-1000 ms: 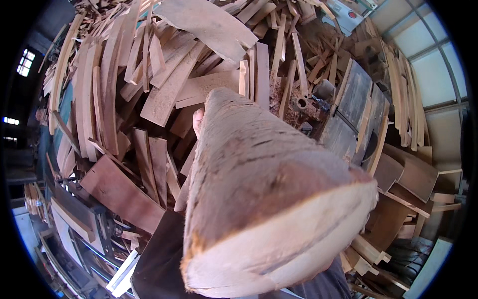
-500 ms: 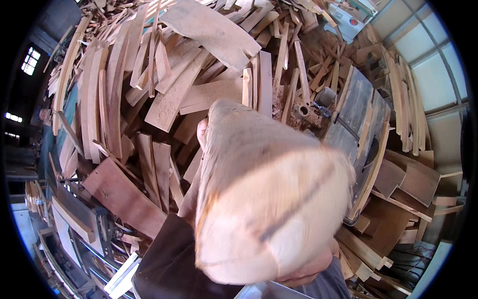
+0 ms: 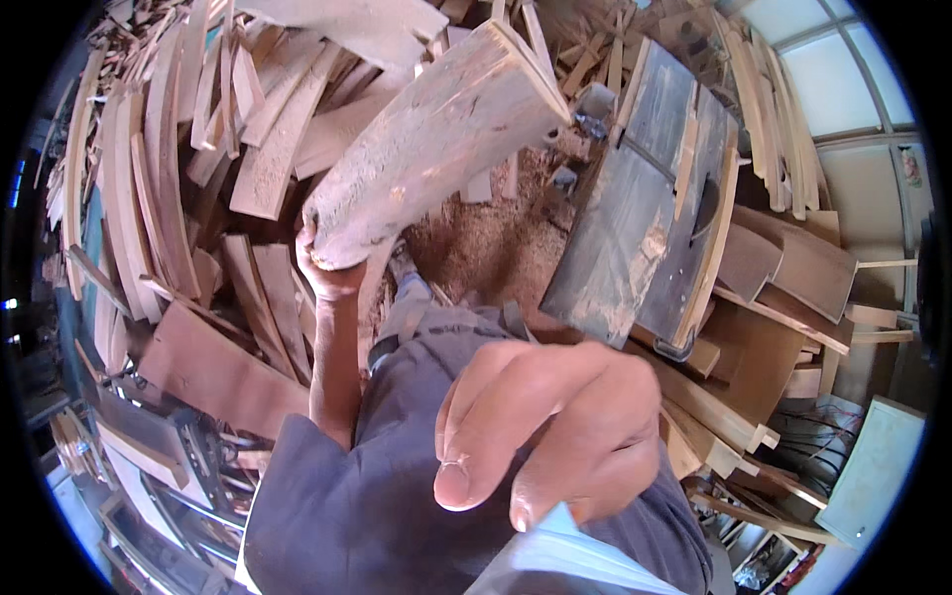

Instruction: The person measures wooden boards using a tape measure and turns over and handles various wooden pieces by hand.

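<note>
A thick, rough-faced wooden slab point(image 3: 426, 149) slants up and away to the right over the scrap pile. My left hand point(image 3: 327, 268) grips its near lower end, arm stretched out forward. Close in front of me, my right hand point(image 3: 555, 426) has its fingers bent down at the peaked top edge of a light-blue pleated face mask point(image 3: 570, 555). The fingers look closed on that edge, though the mask partly covers the contact. The right hand is away from the wood.
Piled boards and offcuts point(image 3: 268, 149) fill the left and far side. A dark machine table point(image 3: 625, 218) stands at the right, with stacked planks point(image 3: 773, 119) beyond it and panels point(image 3: 783, 258) beside it. Sawdust point(image 3: 476, 248) covers the floor ahead.
The slab has moved from close in front of me to farther away and left, now held by my left hand alone. My right hand has left the wood and risen to the mask.
</note>
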`<state>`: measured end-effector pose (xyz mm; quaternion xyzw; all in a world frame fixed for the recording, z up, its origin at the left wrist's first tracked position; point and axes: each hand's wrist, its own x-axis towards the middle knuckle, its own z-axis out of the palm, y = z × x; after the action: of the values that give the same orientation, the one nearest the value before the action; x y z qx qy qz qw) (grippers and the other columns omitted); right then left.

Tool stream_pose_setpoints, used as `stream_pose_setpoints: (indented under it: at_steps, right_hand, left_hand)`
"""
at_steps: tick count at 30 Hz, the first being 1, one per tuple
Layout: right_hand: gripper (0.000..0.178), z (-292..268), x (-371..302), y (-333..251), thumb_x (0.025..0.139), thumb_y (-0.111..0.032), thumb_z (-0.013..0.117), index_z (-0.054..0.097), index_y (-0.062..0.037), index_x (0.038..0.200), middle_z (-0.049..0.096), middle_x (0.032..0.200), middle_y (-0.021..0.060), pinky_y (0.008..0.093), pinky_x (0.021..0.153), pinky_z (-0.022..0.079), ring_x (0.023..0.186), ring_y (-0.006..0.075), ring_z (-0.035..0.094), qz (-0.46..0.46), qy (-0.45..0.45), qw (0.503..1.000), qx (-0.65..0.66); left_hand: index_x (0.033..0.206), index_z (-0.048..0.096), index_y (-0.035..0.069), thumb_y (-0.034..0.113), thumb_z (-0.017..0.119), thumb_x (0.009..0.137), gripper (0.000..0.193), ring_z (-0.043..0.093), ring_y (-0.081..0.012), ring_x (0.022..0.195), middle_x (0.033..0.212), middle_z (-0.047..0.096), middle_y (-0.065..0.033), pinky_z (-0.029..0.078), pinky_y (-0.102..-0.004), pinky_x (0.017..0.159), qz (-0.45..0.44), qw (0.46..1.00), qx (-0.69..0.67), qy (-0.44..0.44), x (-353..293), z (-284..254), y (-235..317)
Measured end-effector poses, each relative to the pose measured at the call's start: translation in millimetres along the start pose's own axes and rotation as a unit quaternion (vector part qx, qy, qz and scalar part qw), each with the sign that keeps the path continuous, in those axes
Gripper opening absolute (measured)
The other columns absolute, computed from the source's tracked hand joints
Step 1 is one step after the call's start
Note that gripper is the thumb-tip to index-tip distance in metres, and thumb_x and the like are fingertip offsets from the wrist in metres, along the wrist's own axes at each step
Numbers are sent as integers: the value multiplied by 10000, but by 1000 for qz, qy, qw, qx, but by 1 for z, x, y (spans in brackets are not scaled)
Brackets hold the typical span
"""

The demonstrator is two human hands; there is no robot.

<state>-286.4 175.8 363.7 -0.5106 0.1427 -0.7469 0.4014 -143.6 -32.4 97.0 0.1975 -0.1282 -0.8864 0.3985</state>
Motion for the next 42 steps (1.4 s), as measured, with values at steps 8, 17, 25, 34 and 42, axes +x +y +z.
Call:
stream_pose_setpoints:
  at_steps: [8,17,25,34,42]
  right_hand:
    - [401,17,-14,16,978,-282,628,674,108,1058,686,1069,281,437,729,580,865,380,685,-108,33,987,118]
    - [406,-107,-91,47,953,-107,621,556,29,1331,598,1329,166,311,999,456,1190,224,584,194,333,784,-486]
    - [650,-226,-240,183,969,-612,463,523,-129,1400,575,1320,54,436,943,438,1151,230,552,507,473,698,-180]
    - [602,-182,-277,257,1011,-507,388,524,-61,1390,560,1406,138,533,1072,418,1266,347,538,554,493,650,169]
    - [557,-142,-268,275,1002,-440,429,520,-51,1390,595,1361,116,460,1059,454,1248,290,567,528,444,710,142]
  left_hand:
    - [1328,534,58,335,693,798,619,569,-287,1179,1266,605,-110,441,-448,1032,65,989,108,76,-42,-22,1]
    - [1475,329,-50,131,834,704,939,564,-237,1144,1265,562,-160,467,-385,1009,180,900,348,190,-95,17,-16]
    - [1385,401,-71,296,916,585,1019,597,-322,1162,1227,586,-245,486,-401,1003,225,674,691,133,-114,21,-3]
    - [1475,337,13,275,848,723,946,403,-352,1386,1528,338,-206,391,-436,1111,184,757,626,16,-126,9,42]
    - [1380,490,25,188,565,987,433,480,-241,1314,1365,565,-142,372,-377,1103,113,980,146,-76,-97,-35,58]
